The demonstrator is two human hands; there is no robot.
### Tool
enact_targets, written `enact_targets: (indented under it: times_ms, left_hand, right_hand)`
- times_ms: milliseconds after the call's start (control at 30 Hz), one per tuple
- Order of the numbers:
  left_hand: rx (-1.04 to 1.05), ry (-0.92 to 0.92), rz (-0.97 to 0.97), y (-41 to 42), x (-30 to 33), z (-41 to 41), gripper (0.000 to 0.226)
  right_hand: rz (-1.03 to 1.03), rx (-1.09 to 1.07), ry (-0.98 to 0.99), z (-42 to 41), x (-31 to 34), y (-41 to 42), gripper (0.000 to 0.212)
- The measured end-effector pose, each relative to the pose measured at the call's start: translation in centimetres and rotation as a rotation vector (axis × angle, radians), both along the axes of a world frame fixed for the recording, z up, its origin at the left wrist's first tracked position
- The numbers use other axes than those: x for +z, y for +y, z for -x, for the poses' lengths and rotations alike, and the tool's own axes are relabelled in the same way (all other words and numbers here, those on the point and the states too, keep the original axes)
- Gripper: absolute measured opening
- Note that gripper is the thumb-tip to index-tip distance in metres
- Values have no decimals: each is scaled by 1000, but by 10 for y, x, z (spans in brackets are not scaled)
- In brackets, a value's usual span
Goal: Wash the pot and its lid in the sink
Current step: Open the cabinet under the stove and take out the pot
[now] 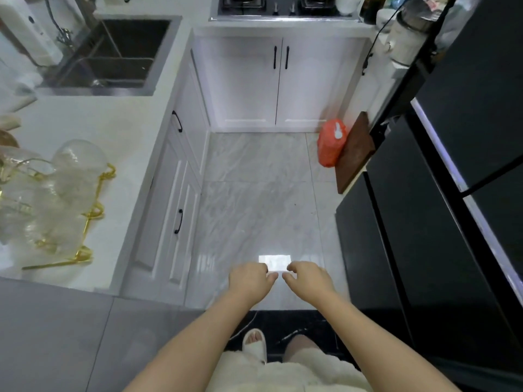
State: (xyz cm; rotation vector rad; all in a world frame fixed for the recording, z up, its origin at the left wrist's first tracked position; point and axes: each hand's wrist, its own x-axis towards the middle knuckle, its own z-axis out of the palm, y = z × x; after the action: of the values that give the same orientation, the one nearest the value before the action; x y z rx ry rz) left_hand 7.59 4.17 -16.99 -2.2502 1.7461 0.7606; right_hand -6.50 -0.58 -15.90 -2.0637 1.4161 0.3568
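Observation:
The dark steel sink (162,55) is set in the white counter at the upper left, with its tap (63,35) at its left edge. Inside the basin I see only dark steel walls and a lower shelf. No pot or lid shows anywhere. My left hand (250,280) and my right hand (307,278) are stretched out side by side over the floor, fingertips nearly touching. Both hold nothing, with fingers loosely curled and apart. They are far from the sink.
A gold rack with clear glassware (53,199) stands on the counter at the left. The gas hob (283,7) lies at the top. A black fridge (452,193) fills the right. An orange bag (331,142) and a brown board (355,154) lean by the corner cabinet.

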Motion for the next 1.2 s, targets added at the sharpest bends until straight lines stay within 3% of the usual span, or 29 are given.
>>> enact_targets:
  times_ms: [267,800,1200]
  left_hand:
    - [-18,9,-18,-38,0,-9,51]
    - [213,53,-61,-155,-3,-5,53]
    - [258,51,-75,-223,-5,-49,48]
  right_hand:
    - [-17,6,20,-11,-4,-40,42]
    - [-16,170,34,-11,-21,-178,41]
    - [10,173,70,-49,-22,-249,42]
